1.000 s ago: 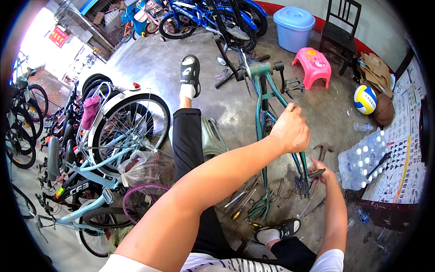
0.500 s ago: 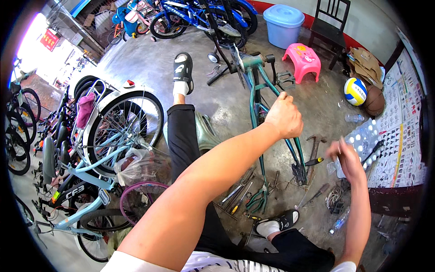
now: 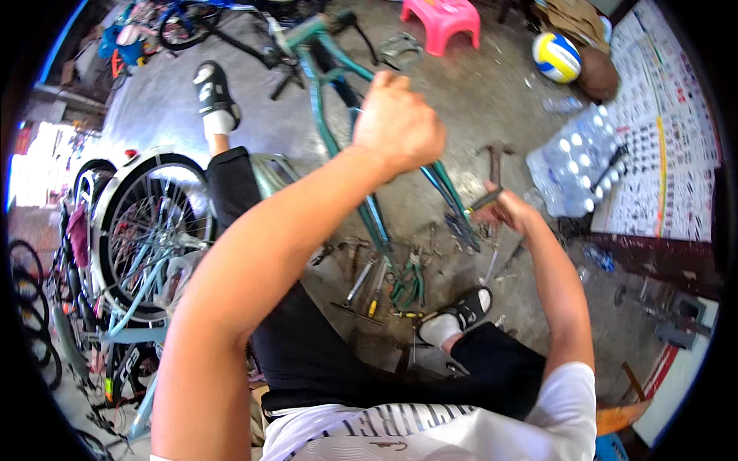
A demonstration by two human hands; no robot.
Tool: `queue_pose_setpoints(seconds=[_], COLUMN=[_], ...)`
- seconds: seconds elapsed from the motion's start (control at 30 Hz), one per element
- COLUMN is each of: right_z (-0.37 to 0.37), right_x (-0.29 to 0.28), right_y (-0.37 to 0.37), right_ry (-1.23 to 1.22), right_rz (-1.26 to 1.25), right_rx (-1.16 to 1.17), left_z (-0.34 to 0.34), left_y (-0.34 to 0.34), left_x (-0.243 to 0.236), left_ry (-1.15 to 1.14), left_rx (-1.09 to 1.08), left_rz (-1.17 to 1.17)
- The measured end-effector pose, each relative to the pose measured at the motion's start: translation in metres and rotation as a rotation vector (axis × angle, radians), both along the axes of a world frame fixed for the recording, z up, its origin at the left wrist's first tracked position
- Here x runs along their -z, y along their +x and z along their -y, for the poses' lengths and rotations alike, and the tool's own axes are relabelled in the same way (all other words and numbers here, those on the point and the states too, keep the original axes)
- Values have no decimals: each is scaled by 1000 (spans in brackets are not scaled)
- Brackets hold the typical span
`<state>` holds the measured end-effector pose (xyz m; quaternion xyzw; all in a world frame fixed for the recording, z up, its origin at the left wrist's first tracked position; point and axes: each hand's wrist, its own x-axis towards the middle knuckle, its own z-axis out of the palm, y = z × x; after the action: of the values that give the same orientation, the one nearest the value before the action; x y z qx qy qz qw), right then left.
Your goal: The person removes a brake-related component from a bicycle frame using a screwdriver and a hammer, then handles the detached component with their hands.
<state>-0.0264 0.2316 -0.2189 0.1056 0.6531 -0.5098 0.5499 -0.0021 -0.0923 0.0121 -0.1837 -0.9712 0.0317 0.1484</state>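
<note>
My left hand (image 3: pixel 396 123) is closed on the green bicycle frame (image 3: pixel 327 123), which has a crank and pedal (image 3: pixel 400 50) at its upper end. My right hand (image 3: pixel 507 207) is closed around a dark-handled tool (image 3: pixel 486 200) at the frame's lower right end; the tool's working tip is too small to make out. A hammer (image 3: pixel 496 165) lies on the floor just above that hand. Below the frame, green-handled pliers (image 3: pixel 409 280), a yellow-handled screwdriver (image 3: pixel 377 292) and several other metal tools lie on the concrete. My feet in black sandals flank the frame.
Several bicycles (image 3: pixel 134 246) crowd the left side, others stand at the top. A pink stool (image 3: pixel 442 23), a volleyball (image 3: pixel 553 58), a brown ball (image 3: pixel 596 73), packed water bottles (image 3: pixel 573 161) and a printed board (image 3: pixel 646 154) line the right.
My right hand, raised off the tool toward the bottles half a second ago, is back on it. My view has shifted, so the frame and floor items sit higher in the picture.
</note>
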Motion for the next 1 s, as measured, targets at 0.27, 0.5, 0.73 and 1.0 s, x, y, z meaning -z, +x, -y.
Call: queue_pose_setpoints(seconds=[0.27, 0.5, 0.73, 1.0], right_z=[101, 60, -70, -7], right_x=[-84, -246, -184, -8], right_y=[-103, -3, 104, 11], right_ry=[-145, -283, 70, -151], right_rz=[-313, -724, -372, 58], right_rx=[73, 48, -241, 7], left_z=[-12, 8, -7, -4], left_y=[-9, -2, -7, -5], left_x=[0, 8, 4, 3], left_ry=[69, 34, -40, -95], left_rx=[81, 19, 33, 3], left_rz=[-81, -96, -62, -25])
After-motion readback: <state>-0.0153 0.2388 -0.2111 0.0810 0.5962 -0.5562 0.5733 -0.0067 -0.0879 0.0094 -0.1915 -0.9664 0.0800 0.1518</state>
